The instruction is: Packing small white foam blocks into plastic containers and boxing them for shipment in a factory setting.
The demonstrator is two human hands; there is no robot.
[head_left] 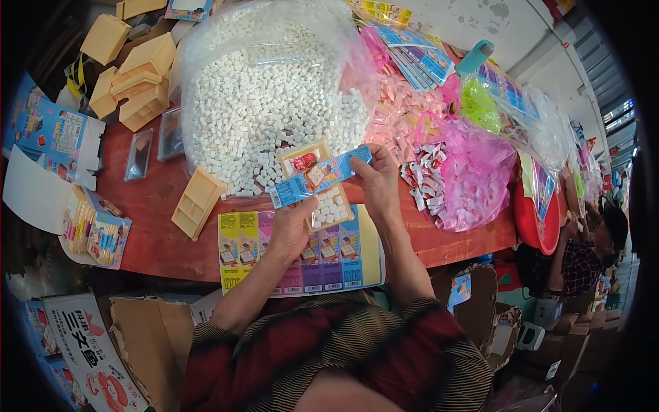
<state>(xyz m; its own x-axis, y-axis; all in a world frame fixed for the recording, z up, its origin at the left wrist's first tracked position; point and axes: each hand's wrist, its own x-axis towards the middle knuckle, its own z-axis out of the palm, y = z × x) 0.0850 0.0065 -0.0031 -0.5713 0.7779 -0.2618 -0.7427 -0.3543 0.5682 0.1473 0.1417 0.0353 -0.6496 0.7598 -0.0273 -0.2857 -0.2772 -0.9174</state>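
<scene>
Before me, above the table's front edge, a small cream tray [336, 223] holds white cubes [329, 207] in its lower part and a red packet [303, 162] in its upper part. My left hand [290, 230] is closed on the tray's left side, thumb by the lower compartment; its other fingers are hidden. A blue printed label strip [317, 176] lies slantwise across the tray's middle. Its right end is pinched in my right hand [376, 175]. Under my wrists rests a sheet of yellow, purple and blue labels [292, 276], partly peeled to its pale backing at the right.
A big clear bag of white cubes [268, 96] covers the table's middle. Pink packets [398, 103] and a pink bag [480, 172] lie right. An empty tray [198, 204], stacked trays [147, 62] and an open display box [96, 226] stand left. A person [583, 254] sits far right.
</scene>
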